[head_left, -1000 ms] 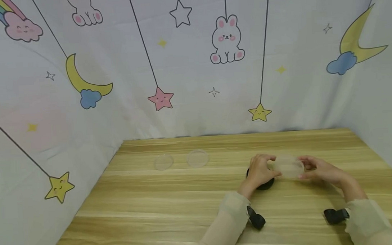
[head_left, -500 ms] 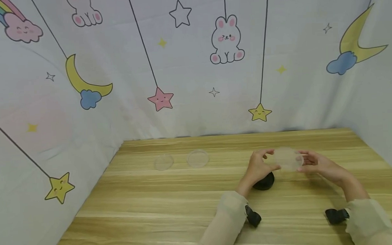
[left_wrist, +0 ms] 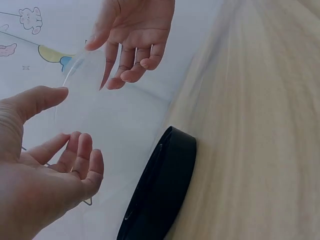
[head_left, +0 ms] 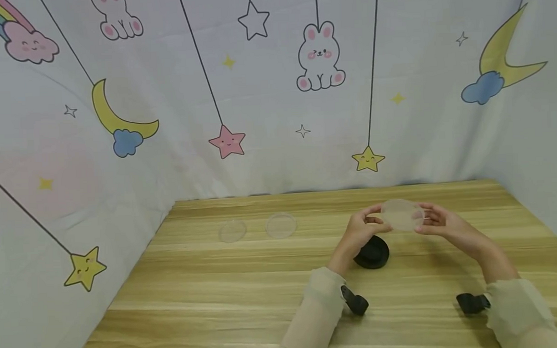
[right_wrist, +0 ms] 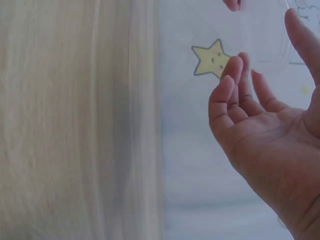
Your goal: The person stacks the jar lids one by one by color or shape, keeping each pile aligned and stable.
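Note:
A translucent round plastic container (head_left: 401, 215) is held up above the table between my two hands. My left hand (head_left: 361, 230) pinches its left side between thumb and fingertips. On the opposite side my right hand (head_left: 451, 228) pinches the rim with thumb and index finger, the other fingers curved loosely, as the right wrist view also shows (right_wrist: 270, 132). Below and behind the left hand, a round black dish (head_left: 372, 253) rests on the table, partly covered by that hand. In the left wrist view the black dish (left_wrist: 165, 187) stands apart from both hands.
Two clear round discs, a left one (head_left: 232, 231) and a right one (head_left: 281, 225), lie towards the back left of the wooden table (head_left: 209, 294). A white cloth with printed stars and rabbits (head_left: 275, 92) hangs behind the table.
Both hands have raised the translucent container higher and slightly left, tilting it so that its round face shows. More of the black dish has come into view; the discs have not moved.

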`<state>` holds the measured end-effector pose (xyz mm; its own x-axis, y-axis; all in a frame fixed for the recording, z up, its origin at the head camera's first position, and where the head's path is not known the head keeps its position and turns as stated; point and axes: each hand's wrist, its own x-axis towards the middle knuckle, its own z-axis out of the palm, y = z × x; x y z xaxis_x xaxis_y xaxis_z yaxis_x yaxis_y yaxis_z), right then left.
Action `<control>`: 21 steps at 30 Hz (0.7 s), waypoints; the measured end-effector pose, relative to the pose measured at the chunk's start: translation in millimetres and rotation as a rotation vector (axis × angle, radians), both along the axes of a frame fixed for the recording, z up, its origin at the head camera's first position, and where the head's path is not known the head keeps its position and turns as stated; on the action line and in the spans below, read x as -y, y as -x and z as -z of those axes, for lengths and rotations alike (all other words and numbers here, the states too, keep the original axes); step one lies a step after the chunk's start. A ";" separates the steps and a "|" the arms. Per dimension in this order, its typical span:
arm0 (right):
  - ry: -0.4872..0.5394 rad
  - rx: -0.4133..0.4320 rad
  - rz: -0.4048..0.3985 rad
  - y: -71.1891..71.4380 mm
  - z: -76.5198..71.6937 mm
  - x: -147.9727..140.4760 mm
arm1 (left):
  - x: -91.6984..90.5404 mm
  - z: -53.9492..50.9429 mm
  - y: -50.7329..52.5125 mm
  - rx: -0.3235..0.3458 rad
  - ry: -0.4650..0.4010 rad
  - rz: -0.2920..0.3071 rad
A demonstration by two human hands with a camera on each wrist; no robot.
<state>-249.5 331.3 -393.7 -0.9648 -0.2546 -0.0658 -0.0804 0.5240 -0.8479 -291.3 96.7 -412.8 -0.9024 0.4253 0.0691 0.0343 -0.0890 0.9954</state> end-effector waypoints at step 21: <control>0.201 -0.140 -0.017 12.0 -28.8 63.6 | 61.7 -40.5 6.8 -0.171 0.037 0.025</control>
